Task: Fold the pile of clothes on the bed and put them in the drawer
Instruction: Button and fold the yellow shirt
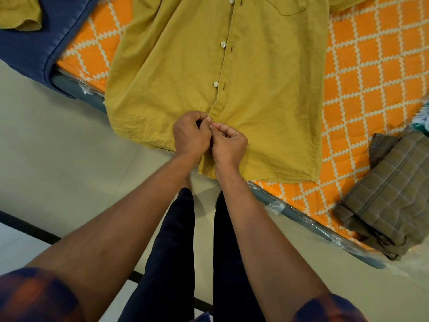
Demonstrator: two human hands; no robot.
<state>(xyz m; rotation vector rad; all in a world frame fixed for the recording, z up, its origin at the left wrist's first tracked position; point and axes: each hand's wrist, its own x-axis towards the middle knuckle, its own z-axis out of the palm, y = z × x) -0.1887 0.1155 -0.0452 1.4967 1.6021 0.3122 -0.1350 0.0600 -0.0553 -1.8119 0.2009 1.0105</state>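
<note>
A mustard-yellow button-up shirt (pixel 176 66) lies spread front-up on the bed, its hem hanging over the near edge. Three white buttons run down its placket. My left hand (pixel 191 135) and my right hand (pixel 228 145) meet at the bottom of the placket, close to the hem. Both pinch the shirt's front edges there, fingers curled, thumbs touching. What sits between the fingertips is hidden.
The bed has an orange sheet with a white diamond pattern (pixel 371 77). A folded brown plaid garment (pixel 390 196) lies at the right edge. A blue garment (pixel 34 43) and another yellow cloth (pixel 18 12) lie at the upper left. Pale floor tiles (pixel 58 159) and my dark-trousered legs are below.
</note>
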